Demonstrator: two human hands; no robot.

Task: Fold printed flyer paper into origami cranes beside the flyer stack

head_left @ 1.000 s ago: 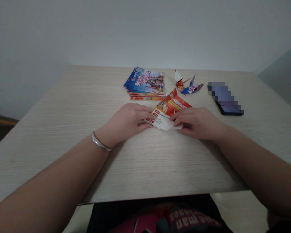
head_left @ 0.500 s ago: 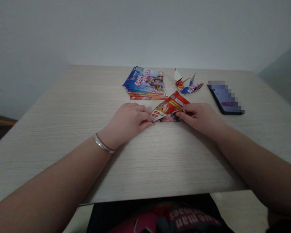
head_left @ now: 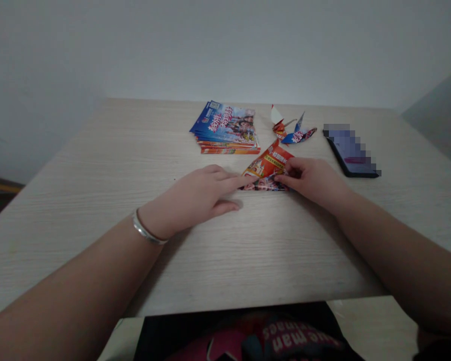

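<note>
A folded printed leaflet (head_left: 267,165), mostly red and orange with a strip of pictures along its near edge, lies flat on the table between my hands. My left hand (head_left: 201,195) rests at its left side with the index finger stretched across the left corner and the thumb held apart on the table. My right hand (head_left: 310,175) pinches the leaflet's right side, thumb on top; the fingers curl and partly hide that corner.
Beyond the leaflet lies a fanned stack of blue leaflets (head_left: 225,125). To its right sit two folded paper cranes, one red and white (head_left: 278,125) and one blue (head_left: 296,135). A dark phone (head_left: 349,155) lies at the right on the pale wooden table (head_left: 97,165).
My left hand has let go of its pinch on the left corner and straightened its index finger over it. The near strip now lies folded further along the edge. My right hand has barely moved.
</note>
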